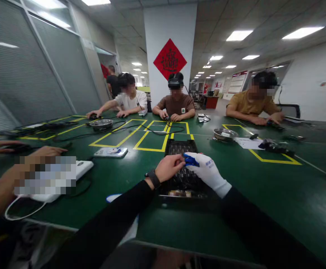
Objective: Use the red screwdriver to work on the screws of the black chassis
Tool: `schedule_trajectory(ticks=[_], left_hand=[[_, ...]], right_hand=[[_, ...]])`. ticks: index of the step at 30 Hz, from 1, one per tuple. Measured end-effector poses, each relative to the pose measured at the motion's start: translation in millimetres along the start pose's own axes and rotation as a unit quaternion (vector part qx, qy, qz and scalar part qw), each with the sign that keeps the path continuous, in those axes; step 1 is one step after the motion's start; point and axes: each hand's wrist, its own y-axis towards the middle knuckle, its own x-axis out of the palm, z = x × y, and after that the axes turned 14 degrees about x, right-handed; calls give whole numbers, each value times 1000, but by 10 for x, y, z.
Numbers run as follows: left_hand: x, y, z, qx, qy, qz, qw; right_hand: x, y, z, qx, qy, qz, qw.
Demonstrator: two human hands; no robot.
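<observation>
My left hand (170, 167), bare and with a dark watch (153, 178) at the wrist, has its fingers pinched together at the tips of my right hand. What those left fingers hold, if anything, is hidden. My right hand (206, 170) wears a white glove with blue print and is closed around a small blue object (191, 160), whose exact kind I cannot make out. Both hands are above a black tray (179, 183) with rows of small pieces or pockets. Along the tray's near edge lies a brownish strip (179, 193).
On the green table (252, 209) are a phone (111, 152), metal bowls (226, 134), a white device with a cable (80, 170), and yellow tape outlines. A co-worker's hand (46, 152) reaches in from the left. Several people sit across the table.
</observation>
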Motion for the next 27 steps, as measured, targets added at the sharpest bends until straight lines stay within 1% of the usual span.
schedule_trajectory(ticks=[6,9,11,15,18,20,22,27], left_hand=[[11,-10,-8,3,-11,-11,1000],[7,1,-13,6,-9,1,1000],[8,7,-17,0,-6,11,1000],[11,8,-22,-13,-6,15,1000],[7,5,-18,-16,-11,18,1000],[0,5,-11,-12,-15,22,1000],[-5,5,-2,-6,-18,21,1000],[-6,1,4,-1,-13,21,1000]], right_hand=[[22,44,22,-30,14,-13,999],[-17,49,-19,-17,52,4,999],[-50,41,-59,16,94,19,995],[-78,9,-108,113,174,33,978],[-76,-2,-108,182,207,45,960],[-83,-1,-107,207,227,45,951],[-98,-2,-111,207,244,36,947],[-131,-39,-141,166,269,8,949]])
